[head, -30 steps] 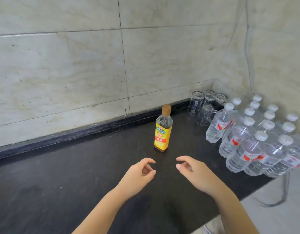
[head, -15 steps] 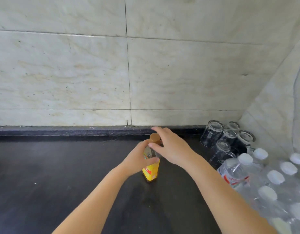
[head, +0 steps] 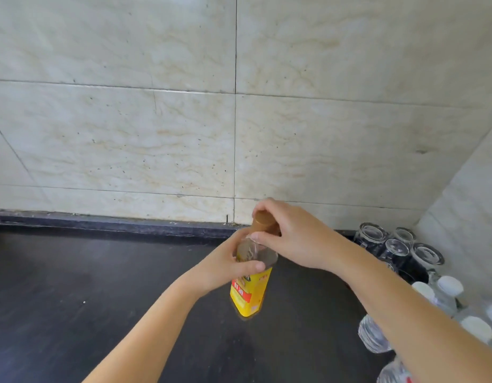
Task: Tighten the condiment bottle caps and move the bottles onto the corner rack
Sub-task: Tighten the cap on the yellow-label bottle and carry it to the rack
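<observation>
A clear condiment bottle (head: 250,293) with a yellow label stands upright on the black counter (head: 73,299). My left hand (head: 225,265) grips its shoulder, thumb across the front. My right hand (head: 292,234) comes in from the right and curls its fingers round the brown cap (head: 263,222). No corner rack shows in this view.
Several upturned drinking glasses (head: 397,247) sit in the back right corner. Several water bottles (head: 449,305) with white caps crowd the right side, under my right forearm. A tiled wall (head: 184,134) runs along the back of the counter and another closes the right side.
Both hands went from hovering open in front of the bottle to holding it: left on the body, right on the cap. The view tilted up and drew closer.
</observation>
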Tool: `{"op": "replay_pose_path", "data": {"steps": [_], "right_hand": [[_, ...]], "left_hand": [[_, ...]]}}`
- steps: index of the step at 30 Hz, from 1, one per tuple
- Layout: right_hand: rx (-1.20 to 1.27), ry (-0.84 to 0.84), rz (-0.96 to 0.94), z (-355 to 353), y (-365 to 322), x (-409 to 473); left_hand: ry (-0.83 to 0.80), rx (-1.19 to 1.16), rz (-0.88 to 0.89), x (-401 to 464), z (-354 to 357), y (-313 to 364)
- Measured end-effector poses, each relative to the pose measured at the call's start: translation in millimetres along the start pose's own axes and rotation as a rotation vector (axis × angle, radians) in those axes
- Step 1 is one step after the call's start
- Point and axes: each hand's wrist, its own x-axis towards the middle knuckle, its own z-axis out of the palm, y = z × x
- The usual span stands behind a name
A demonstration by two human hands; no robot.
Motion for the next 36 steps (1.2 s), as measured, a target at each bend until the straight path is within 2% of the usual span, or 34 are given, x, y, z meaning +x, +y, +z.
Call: {"op": "replay_pose_path", "data": {"steps": [4,6,9,12,15,17,19,20,22,25,27,28,30,32,33,34,35,36], "right_hand": [[0.078,0.104,-0.155,-46.6,-36.3,-3.7],[0.025,0.17,-0.253,-56.9,-44.0,-3.9],[-0.217,0.256,-0.421,-62.1,-45.6,-0.1],[-0.352,0.244,-0.476,-54.5,-39.1,5.1],[-0.279,0.258,-0.343,-33.7,-27.4,9.7],[-0.294,0.264,-0.115,-12.9,-18.7,13.2],[-0.334,0.151,0.15,3.8,-15.4,15.8],[-0.328,0.091,0.205,8.6,-15.7,14.9],[-0.272,0.043,0.114,6.4,-19.7,8.8],[-0.321,0.162,-0.317,-10.9,-28.1,-1.6],[-0.386,0.228,-0.414,-20.9,-30.9,-2.4],[-0.393,0.239,-0.368,-21.0,-32.1,-0.7],[-0.409,0.25,-0.15,-11.6,-31.6,7.1],[-0.425,0.167,0.163,-1.4,-26.4,13.6],[-0.415,0.109,0.262,1.1,-23.3,12.6],[-0.399,0.067,0.28,2.0,-20.9,9.0],[-0.362,0.055,0.218,0.1,-21.3,3.9],[-0.335,0.096,0.073,-2.9,-22.2,-1.6]], "left_hand": [[-0.2,-0.042,0.082,-10.9,-19.1,37.9],[-0.183,-0.068,0.135,-15.4,-18.3,49.3],[-0.149,-0.059,0.17,-23.2,-11.9,55.9],[-0.089,-0.048,0.143,-32.3,-7.8,53.0],[0.081,0.021,0.11,-37.1,-1.2,42.2],[0.251,0.164,0.076,-37.6,7.0,27.8],[0.353,0.21,0.011,-40.1,14.1,14.2],[0.355,0.195,-0.013,-42.1,15.5,9.9],[0.273,0.096,-0.012,-45.2,11.2,6.2],[0.084,-0.012,0.054,-50.5,0.8,17.7],[0.049,0.003,0.098,-51.2,1.2,24.3],[0.094,0.036,0.103,-50.8,4.5,26.2],[0.261,0.146,0.092,-49.5,14.8,25.9],[0.408,0.338,0.059,-47.8,23.3,19.1],[0.428,0.383,0.043,-47.1,24.4,14.5],[0.412,0.368,0.028,-47.9,24.2,12.9],[0.367,0.308,0.02,-49.2,21.7,14.2],[0.299,0.224,0.021,-50.2,16.9,16.5]]}}
